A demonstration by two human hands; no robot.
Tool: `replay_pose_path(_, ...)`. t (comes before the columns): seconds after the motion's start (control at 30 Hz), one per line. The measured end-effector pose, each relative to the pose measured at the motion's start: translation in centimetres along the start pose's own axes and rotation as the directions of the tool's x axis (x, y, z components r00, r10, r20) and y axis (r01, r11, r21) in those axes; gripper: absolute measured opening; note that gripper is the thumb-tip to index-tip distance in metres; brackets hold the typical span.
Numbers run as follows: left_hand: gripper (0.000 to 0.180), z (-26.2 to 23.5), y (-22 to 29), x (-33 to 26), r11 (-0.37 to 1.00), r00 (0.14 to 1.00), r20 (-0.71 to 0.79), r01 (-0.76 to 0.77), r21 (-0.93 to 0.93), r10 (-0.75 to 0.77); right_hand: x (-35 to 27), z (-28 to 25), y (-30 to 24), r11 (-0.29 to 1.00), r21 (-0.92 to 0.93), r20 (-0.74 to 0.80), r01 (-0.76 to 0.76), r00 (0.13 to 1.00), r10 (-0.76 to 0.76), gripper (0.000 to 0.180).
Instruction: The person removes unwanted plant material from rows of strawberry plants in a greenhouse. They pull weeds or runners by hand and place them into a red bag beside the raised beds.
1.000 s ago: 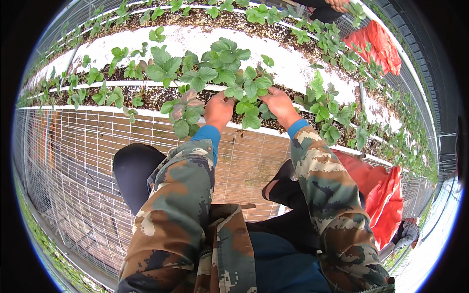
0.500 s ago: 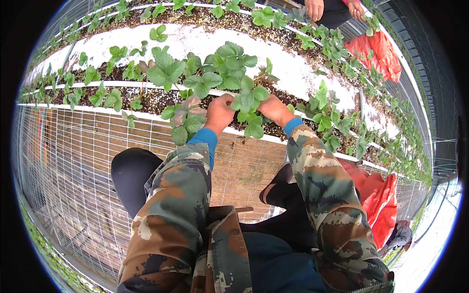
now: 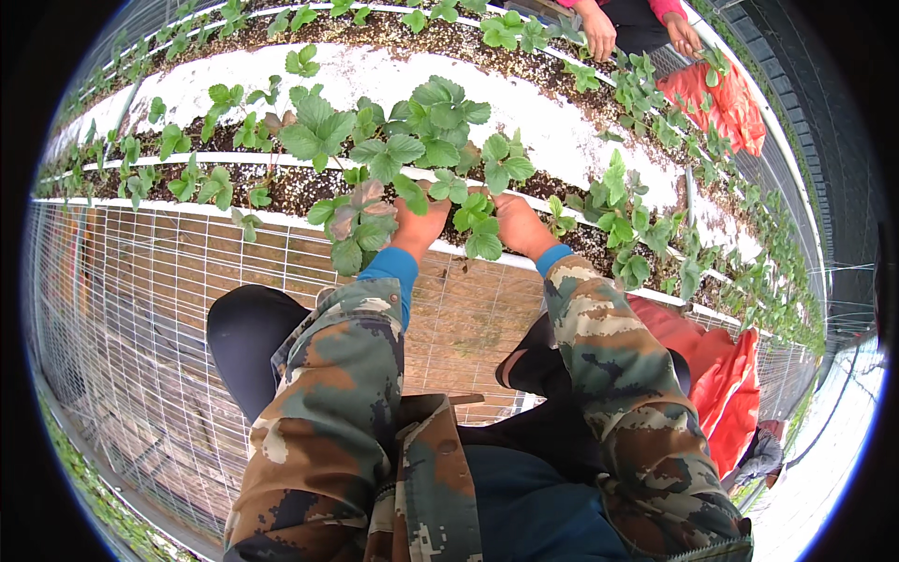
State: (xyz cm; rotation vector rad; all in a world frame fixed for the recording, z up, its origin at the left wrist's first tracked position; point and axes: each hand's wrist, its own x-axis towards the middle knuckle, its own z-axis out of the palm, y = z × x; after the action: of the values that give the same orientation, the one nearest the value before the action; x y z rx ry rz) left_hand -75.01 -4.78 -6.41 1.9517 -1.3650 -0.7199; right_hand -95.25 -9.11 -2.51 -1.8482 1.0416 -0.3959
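Both of my hands are at a strawberry plant (image 3: 480,234) in the near planting row. My left hand (image 3: 421,225) is curled in from the plant's left side, its fingertips hidden behind leaves. From the other side comes my right hand (image 3: 520,225), its fingers pinched together at the stems near the soil. Green leaves (image 3: 507,165) stand up just beyond the fingers. Beside my left wrist hangs a strawberry plant with some brownish, withered leaves (image 3: 356,217). A larger, fuller strawberry plant (image 3: 435,122) grows just past my left hand.
A white rail (image 3: 300,225) edges the dark soil, with wire mesh (image 3: 178,281) below it. White sheeting (image 3: 375,75) lies between the rows. Red bags (image 3: 721,108) (image 3: 712,365) lie at the far right and beside my right arm. Another person's hands (image 3: 597,33) are across the bed.
My right hand has shifted slightly left, and both hands sit lower among the stems. Leaves that stood between the hands now spread to the right and left. The other person's hands moved slightly.
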Motion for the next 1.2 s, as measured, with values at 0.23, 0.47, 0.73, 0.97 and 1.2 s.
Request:
replay_pose_path(0.23,0.024,-1.2,0.1,-1.7,0.995,0.986,0.137,-0.092,-0.03,0.095,-0.5,2.4,-0.8,0.967,-0.254,-0.253,-0.002,0.965,-0.065,0.035)
replay_pose_path(0.47,0.018,-1.6,-1.8,-1.1,0.987,0.967,0.225,-0.094,-0.133,0.122,-0.1,2.4,0.0,0.971,-0.227,-0.229,-0.076,0.973,0.023,0.03)
replay_pose_path(0.73,0.018,-0.4,-2.6,-0.2,0.929,0.941,0.095,-0.337,0.152,0.326,-0.4,2.5,-1.4,0.939,-0.341,-0.256,-0.053,0.966,-0.039,0.029)
replay_pose_path(0.97,0.031,-0.3,1.4,-1.7,0.999,0.986,0.167,-0.008,0.034,0.002,-1.4,2.1,-1.0,0.94,-0.33,-0.294,-0.086,0.956,-0.016,0.03)
replay_pose_path(1.2,0.022,0.3,-5.6,0.3,0.814,0.993,0.113,0.039,-0.58,0.033,1.0,3.1,-2.9,0.92,-0.367,-0.148,-0.137,0.985,0.087,0.021)
